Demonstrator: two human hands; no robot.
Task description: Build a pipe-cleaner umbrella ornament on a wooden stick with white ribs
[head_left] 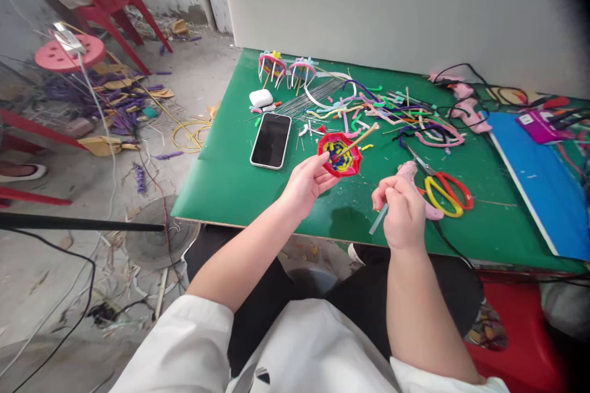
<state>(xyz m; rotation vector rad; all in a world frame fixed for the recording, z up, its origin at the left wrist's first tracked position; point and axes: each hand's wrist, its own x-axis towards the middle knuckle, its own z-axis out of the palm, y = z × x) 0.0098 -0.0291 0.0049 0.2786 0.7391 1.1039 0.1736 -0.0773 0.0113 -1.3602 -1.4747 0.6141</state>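
Pale stick [378, 221] partly inside right grip [404, 210]

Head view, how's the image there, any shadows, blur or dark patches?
In the head view, a soft shadow darkens the flat green tabletop between the left hand and right hand; also in the head view, the red-rimmed, roughly octagonal multicoloured piece looks fairly clear, the flat purple packet near the right edge seems smeared, and the upper-right corner goes black.
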